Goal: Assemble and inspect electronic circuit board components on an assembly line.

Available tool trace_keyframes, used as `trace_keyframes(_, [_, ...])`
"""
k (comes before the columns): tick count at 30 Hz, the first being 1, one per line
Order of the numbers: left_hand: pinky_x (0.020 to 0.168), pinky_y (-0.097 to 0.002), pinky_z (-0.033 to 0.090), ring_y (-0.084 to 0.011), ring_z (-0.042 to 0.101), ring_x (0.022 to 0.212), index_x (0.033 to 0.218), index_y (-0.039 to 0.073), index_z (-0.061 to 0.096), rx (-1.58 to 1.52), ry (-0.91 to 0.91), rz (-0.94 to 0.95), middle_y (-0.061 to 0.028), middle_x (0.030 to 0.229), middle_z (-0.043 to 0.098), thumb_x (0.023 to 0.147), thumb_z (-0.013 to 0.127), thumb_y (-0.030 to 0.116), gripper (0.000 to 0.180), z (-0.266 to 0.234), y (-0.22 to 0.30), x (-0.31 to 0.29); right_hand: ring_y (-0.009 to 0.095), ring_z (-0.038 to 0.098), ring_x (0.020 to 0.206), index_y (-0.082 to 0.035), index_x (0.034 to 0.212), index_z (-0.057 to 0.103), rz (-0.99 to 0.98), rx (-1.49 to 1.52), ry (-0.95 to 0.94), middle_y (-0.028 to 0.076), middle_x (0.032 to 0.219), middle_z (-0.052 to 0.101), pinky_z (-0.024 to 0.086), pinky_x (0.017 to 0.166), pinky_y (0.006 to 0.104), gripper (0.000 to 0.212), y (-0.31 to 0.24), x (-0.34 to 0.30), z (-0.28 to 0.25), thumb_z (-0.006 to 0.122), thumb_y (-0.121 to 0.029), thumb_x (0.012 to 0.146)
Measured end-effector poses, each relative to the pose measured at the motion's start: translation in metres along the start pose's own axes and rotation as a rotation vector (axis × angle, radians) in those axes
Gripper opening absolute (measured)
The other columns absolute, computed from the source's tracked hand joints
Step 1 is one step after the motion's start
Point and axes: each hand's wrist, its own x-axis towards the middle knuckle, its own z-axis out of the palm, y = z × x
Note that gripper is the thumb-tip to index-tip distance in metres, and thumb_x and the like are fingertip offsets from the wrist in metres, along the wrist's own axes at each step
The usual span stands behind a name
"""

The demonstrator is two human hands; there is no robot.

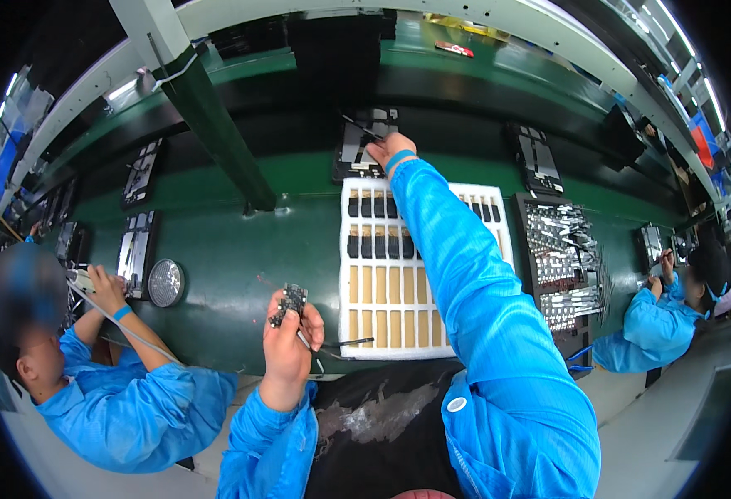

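My left hand is closed on a small dark circuit board, held up between thumb and fingers near the front of the bench. Thin dark and pale cables hang by that hand toward the white foam tray. My right arm stretches across the tray. At its end, my right hand is closed in a pinch over an opened flat black device with silvery panels. A slim dark strip slants beside its fingertips; whether the fingers hold it is too small to tell.
The foam tray's slots carry several black-topped parts. A dark tray right of it is heaped with boards and cables. More devices lie along the dark strip behind. A green post rises left. Co-workers sit on both sides; a round metal dish stands left.
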Motion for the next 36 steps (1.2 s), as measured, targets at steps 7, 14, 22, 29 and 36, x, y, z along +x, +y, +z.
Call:
trace_keyframes(7, [0.053,-0.0286,0.042,-0.018,0.054,0.063,0.132,0.008,0.041,-0.065,0.035,-0.059,-0.0143,0.086,0.061,0.098,0.042,0.02,0.035,0.016,0.01,-0.003,0.033,0.06,0.107,0.001,0.123,0.051,0.569,0.285,-0.036,0.018,0.109,0.06,0.054,0.088,0.0461,0.037,-0.234,-0.18,0.09,0.058,-0.021,0.094])
trace_keyframes(14, [0.062,-0.0292,0.048,-0.0175,0.058,0.07,0.129,0.001,0.036,0.05,-0.115,-0.206,-0.0162,0.087,0.063,0.1,0.04,0.017,0.033,0.045,0.01,0.005,0.008,0.056,0.068,0.001,0.094,0.065,0.105,-0.308,-0.704,0.003,0.074,0.064,0.048,0.064,0.0261,0.021,-0.331,-0.363,0.03,0.069,-0.019,0.09])
trace_keyframes(22, [0.068,-0.0297,0.051,-0.0194,0.063,0.075,0.122,0.002,0.04,0.195,-0.186,-0.268,-0.0148,0.086,0.066,0.099,0.037,0.02,0.029,0.06,-0.001,-0.006,0.004,0.054,0.067,0.001,0.09,0.062,0.206,-0.096,-0.619,0.001,0.075,0.062,0.045,0.062,0.022,0.01,-0.331,-0.402,0.005,0.068,-0.007,0.089])
trace_keyframes(29, [0.075,-0.031,0.048,-0.0192,0.061,0.085,0.116,0.004,0.043,0.09,-0.219,-0.217,-0.0127,0.095,0.06,0.102,0.03,0.024,0.028,0.065,-0.009,-0.011,0.015,0.062,0.088,-0.001,0.087,0.064,0.222,0.023,-0.652,0.008,0.102,0.061,0.047,0.08,0.0288,0.008,-0.33,-0.425,-0.008,0.071,-0.004,0.085])
trace_keyframes(36, [0.094,-0.0355,0.04,-0.0174,0.051,0.108,0.116,0.005,0.046,0.23,-0.119,-0.057,-0.0108,0.118,0.051,0.1,0.036,0.032,0.033,0.075,-0.019,-0.016,0.013,0.061,0.086,-0.002,0.088,0.065,0.126,-0.006,-0.585,0.006,0.094,0.065,0.048,0.082,0.028,0.01,-0.333,-0.427,-0.005,0.074,-0.003,0.083])
